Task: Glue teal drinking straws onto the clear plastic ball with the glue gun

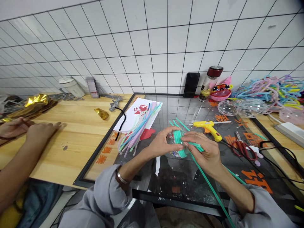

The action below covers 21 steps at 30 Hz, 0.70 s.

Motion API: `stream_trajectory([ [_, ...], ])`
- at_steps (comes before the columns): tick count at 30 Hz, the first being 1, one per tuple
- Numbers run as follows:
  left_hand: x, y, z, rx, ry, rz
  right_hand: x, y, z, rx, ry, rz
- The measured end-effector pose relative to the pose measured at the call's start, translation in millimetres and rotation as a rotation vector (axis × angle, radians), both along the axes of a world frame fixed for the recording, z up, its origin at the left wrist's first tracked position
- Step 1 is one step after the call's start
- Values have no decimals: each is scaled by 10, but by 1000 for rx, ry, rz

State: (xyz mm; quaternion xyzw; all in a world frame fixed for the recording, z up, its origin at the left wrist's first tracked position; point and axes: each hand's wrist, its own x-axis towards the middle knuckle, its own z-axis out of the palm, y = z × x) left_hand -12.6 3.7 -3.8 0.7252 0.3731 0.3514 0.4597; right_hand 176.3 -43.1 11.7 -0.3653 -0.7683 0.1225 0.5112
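Observation:
A clear plastic ball (175,154), its middle wrapped in bands of teal strip (178,139), is up in front of me above the dark glass panel. My left hand (163,141) grips it from the left, thumb below and fingers over the top. My right hand (205,150) pinches teal strips (209,182) against the ball's right side. Their long ends trail down to the right, and short ends stick out above the ball. A yellow glue gun (209,125) lies just beyond my right hand, and red-handled scissors (244,149) lie to its right.
Pastel strips (139,126) lie on white paper (123,119) at left. Along the wall stand a phone (191,85) and a bottle (209,84). Clear balls (253,107) and a strip pile (268,90) sit at right. Another person's hands (39,129) rest at far left.

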Motion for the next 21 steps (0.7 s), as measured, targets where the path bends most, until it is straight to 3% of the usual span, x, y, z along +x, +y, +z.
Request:
stream_trajectory([
  [21,-21,18,-20,209,-44,-45,-7,48,-31,18,43,-20],
])
